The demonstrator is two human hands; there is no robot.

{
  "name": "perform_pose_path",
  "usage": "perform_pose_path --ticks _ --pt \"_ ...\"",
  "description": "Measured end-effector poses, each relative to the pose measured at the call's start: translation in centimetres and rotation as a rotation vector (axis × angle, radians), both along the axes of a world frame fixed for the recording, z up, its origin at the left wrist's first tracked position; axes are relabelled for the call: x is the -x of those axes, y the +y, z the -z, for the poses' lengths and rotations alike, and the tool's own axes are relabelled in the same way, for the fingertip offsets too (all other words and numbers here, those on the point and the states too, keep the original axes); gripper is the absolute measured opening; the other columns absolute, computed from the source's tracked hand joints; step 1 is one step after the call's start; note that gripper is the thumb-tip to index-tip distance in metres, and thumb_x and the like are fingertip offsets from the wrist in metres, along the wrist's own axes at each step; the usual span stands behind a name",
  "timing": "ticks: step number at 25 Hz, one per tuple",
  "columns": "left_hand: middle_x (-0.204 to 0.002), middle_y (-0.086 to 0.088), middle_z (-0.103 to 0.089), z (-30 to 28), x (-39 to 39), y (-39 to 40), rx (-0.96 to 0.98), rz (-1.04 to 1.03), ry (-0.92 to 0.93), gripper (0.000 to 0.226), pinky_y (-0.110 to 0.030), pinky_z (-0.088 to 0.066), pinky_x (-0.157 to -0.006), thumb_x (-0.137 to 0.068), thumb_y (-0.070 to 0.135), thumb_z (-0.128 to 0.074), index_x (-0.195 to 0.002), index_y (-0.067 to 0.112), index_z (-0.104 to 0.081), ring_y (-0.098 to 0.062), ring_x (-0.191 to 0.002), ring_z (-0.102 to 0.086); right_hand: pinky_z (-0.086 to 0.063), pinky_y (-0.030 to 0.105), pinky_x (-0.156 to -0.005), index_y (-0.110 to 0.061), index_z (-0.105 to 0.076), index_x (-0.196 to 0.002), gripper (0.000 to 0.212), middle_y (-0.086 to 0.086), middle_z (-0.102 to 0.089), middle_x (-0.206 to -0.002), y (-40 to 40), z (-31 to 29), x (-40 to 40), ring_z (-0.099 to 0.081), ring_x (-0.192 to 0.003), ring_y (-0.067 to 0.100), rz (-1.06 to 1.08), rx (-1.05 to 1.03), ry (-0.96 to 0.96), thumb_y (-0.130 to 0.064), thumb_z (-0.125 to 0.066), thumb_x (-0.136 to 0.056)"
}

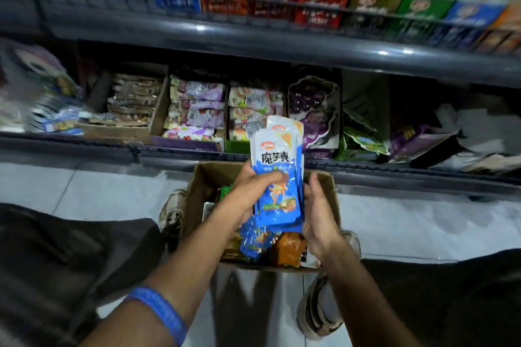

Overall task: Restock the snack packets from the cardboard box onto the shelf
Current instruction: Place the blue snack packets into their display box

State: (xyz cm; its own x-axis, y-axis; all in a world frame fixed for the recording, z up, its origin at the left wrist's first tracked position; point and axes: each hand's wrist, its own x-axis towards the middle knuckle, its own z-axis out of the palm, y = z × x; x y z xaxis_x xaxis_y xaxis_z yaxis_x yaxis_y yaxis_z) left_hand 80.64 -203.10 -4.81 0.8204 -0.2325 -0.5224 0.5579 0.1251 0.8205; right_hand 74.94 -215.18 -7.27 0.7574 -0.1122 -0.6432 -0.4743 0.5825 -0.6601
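wristband (158, 310) blue | left hand (248, 191) grip clasps 魔芋爽 packets (277, 177) | right hand (318, 211) grip released

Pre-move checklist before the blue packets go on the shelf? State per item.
1. Left hand grips the blue packets: ok.
2. Right hand supports the stack's edge: cannot tell, palm open beside it.
3. Stack squared: not ok, packets fanned.
4. Stack clear of the cardboard box: ok.
5. Matching slot on the lower shelf: cannot tell.
6. More packets left in box: ok.
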Motion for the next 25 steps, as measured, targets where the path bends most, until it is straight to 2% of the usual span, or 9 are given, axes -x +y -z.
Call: perform_pose_path --ticks 4,6,9,11,13,19,21,23,25 --pt "-0.094 -0.011 -0.075 -5.2 -1.1 0.5 0.061 -0.071 -0.092 0.038 -0.035 -0.062 -0.07 -0.076 -0.008 -0.074 -0.11 0.005 -0.063 -0.022 -0.074 -0.072 -0.055 0.041 -0.086 -0.017 -0.061 -0.125 0.049 0.01 -0.069 -0.118 1.5 -6.8 -0.8 -0.067 -0.105 0.025 -0.005 -0.131 -0.249 -0.049 -0.036 -0.098" --pt "-0.098 -0.013 -0.075 -7.4 -1.6 0.5 0.039 -0.076 -0.171 0.045 -0.032 -0.061 -0.067 -0.075 -0.009 -0.073 -0.116 0.002 -0.061 -0.022 -0.075 -0.072 -0.054 0.041 -0.087 -0.015 -0.059 -0.128 0.037 0.01 -0.068 -0.119 2.5 -9.1 -1.4 -0.066 -0.105 0.024 -0.043 -0.062 -0.314 -0.032 -0.046 -0.097" --pt "-0.089 -0.008 -0.075 -10.9 -2.9 1.1 0.049 -0.141 -0.243 0.045 -0.029 -0.058 -0.059 -0.074 -0.013 -0.07 -0.116 0.002 -0.061 -0.017 -0.067 -0.07 -0.057 0.035 -0.083 -0.017 -0.062 -0.124 0.036 0.007 -0.072 -0.112 2.5 -12.1 -2.7 -0.069 -0.096 0.02 -0.142 0.145 -0.427 -0.007 -0.06 -0.089" --pt "-0.09 -0.008 -0.075 -13.5 -3.7 1.6 0.064 -0.136 -0.288 0.045 -0.03 -0.059 -0.059 -0.073 -0.014 -0.069 -0.114 0.004 -0.062 -0.018 -0.067 -0.07 -0.057 0.029 -0.076 -0.017 -0.064 -0.119 0.036 0.005 -0.074 -0.104 2.0 -14.3 -3.8 -0.07 -0.091 0.018 -0.219 0.372 -0.533 -0.011 -0.07 -0.084" --pt "-0.095 -0.011 -0.075 -15.9 -4.0 1.8 0.095 -0.087 -0.33 0.047 -0.033 -0.06 -0.062 -0.074 -0.014 -0.072 -0.115 0.005 -0.062 -0.021 -0.071 -0.071 -0.057 0.029 -0.07 -0.019 -0.064 -0.114 0.04 0.006 -0.073 -0.101 1.4 -16.2 -5.0 -0.07 -0.089 0.02 -0.229 0.467 -0.615 -0.018 -0.075 -0.076" --pt "-0.106 -0.014 -0.075 -20.5 -5.7 1.8 0.225 0.073 -0.33 0.051 -0.05 -0.059 -0.082 -0.077 -0.007 -0.073 -0.125 0.006 -0.06 -0.032 -0.091 -0.073 -0.054 0.024 -0.051 -0.007 -0.057 -0.109 0.028 0.01 -0.074 -0.091 -0.2 -20.7 -7.0 -0.071 -0.07 0.015 -0.02 0.365 -0.709 0.005 -0.062 -0.085" --pt "-0.105 -0.013 -0.075 -21.0 -6.5 1.6 0.225 0.059 -0.354 0.049 -0.049 -0.06 -0.082 -0.079 -0.009 -0.07 -0.124 0.007 -0.06 -0.032 -0.09 -0.072 -0.056 0.029 -0.054 -0.01 -0.056 -0.103 0.021 0.009 -0.073 -0.087 -0.8 -21.3 -7.7 -0.069 -0.068 0.016 -0.003 0.359 -0.668 0.003 -0.061 -0.087" --pt "-0.105 -0.014 -0.075 -21.2 -7.2 1.4 0.222 0.038 -0.356 0.047 -0.048 -0.06 -0.081 -0.079 -0.009 -0.07 -0.122 0.007 -0.061 -0.035 -0.093 -0.072 -0.058 0.044 -0.073 -0.009 -0.061 -0.102 0.012 0.013 -0.073 -0.096 -1.2 -21.7 -8.6 -0.07 -0.082 0.026 -0.036 0.36 -0.619 -0.009 -0.061 -0.09" --pt "-0.103 -0.014 -0.075 -21.3 -7.8 1.1 0.22 0.036 -0.337 0.043 -0.046 -0.061 -0.077 -0.08 -0.008 -0.07 -0.12 0.006 -0.062 -0.035 -0.091 -0.072 -0.057 0.048 -0.078 -0.008 -0.067 -0.106 0.017 0.016 -0.073 -0.102 -1.5 -22.3 -9.5 -0.07 -0.09 0.032 -0.078 0.384 -0.606 -0.014 -0.062 -0.091"
